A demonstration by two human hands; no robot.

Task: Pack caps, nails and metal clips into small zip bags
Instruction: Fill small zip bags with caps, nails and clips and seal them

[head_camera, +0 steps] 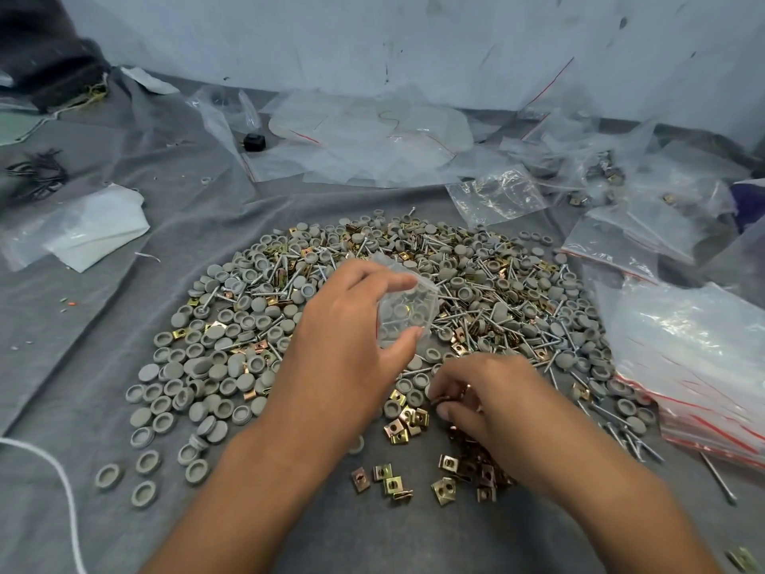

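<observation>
Two hands busy: left hand (352, 325) pinches zip bag (407, 310), right hand (488, 399) grips metal clips (451, 397)

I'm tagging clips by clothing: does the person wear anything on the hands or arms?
Nothing shows. The left hand and right hand are without gloves, rings or watch, and both forearms are without sleeves up to the frame's lower edge.

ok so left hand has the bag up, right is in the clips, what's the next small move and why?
Probably lift the right hand and drop its metal clips into the small zip bag. The fingers are already curled round clips, and the left hand holds the bag just above, over the pile.
</observation>
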